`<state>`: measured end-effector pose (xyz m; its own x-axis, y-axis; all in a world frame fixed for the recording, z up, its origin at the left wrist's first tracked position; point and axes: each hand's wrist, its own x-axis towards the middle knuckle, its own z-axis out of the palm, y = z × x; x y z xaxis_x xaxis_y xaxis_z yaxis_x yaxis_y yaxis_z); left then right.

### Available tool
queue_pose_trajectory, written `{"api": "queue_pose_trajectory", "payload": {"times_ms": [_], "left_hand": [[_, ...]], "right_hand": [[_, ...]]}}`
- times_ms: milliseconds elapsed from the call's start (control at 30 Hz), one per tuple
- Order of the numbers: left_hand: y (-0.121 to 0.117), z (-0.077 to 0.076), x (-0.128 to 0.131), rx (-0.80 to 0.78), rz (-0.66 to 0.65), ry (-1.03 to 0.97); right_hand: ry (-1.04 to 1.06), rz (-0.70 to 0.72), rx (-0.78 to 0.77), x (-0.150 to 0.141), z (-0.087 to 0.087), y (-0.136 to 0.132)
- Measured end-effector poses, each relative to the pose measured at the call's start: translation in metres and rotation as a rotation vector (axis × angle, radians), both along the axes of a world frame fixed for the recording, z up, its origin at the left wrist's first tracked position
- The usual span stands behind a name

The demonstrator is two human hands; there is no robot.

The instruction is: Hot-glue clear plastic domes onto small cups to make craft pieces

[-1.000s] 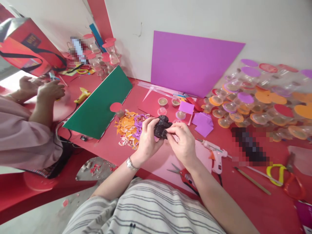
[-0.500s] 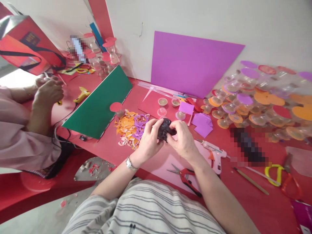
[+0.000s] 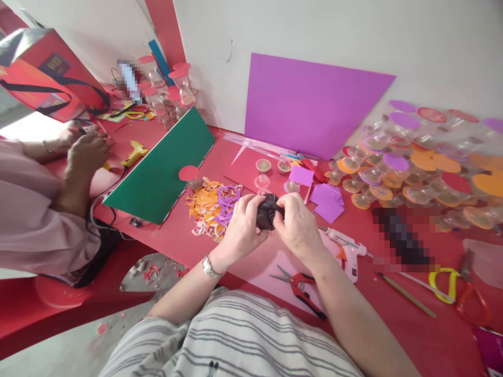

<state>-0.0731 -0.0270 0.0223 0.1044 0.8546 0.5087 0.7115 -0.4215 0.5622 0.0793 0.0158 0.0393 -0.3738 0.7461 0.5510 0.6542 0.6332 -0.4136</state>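
Between my two hands is a small bunched-up black plastic bag [image 3: 266, 213], held above the table. My left hand [image 3: 244, 222] has its fingers closed round the bag's left side. On the right, my right hand [image 3: 297, 226] pinches the gathered end of it. What the bag contains is hidden. Beneath the hands lies a pink sheet [image 3: 261, 269] with red-handled shears [image 3: 301, 288] on it, their blades apart. Left of my left hand is a pile of orange and purple paper scraps [image 3: 210, 207]. Purple square pieces [image 3: 328, 203] lie beyond my right hand.
A white glue gun [image 3: 348, 251], a pencil [image 3: 408, 296] and scissors [image 3: 444, 285] lie to the right. Clear plastic hourglass shapes [image 3: 393, 157] are stacked behind them. A green board [image 3: 165, 173] stands at left; past it a co-worker's hands [image 3: 88, 152] hold something small.
My right hand has shifted its grip on the black bag's end, its fingers now more curled. The bag looks rounder and more compact. The co-worker's hands have come closer together.
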Motion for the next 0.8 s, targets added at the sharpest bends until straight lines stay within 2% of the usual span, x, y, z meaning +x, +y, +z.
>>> {"api": "queue_pose_trajectory", "payload": {"times_ms": [167, 333, 500, 600, 800], "left_hand": [[-0.001, 0.004, -0.003, -0.110, -0.093, -0.069], [0.005, 0.010, -0.013, -0.235, -0.253, -0.242], [0.009, 0.004, -0.011, -0.207, -0.187, -0.433], [0.010, -0.002, -0.013, -0.178, -0.152, -0.445], [0.011, -0.005, -0.021, -0.175, -0.106, -0.428]], "right_hand": [[-0.017, -0.083, 0.050, 0.000, -0.005, -0.001], [0.031, -0.074, 0.050, 0.002, -0.008, -0.002], [0.064, 0.005, 0.067, 0.003, 0.001, -0.008], [0.078, 0.077, 0.050, 0.004, 0.006, -0.012], [0.096, 0.253, -0.146, 0.016, 0.019, -0.010]]}}
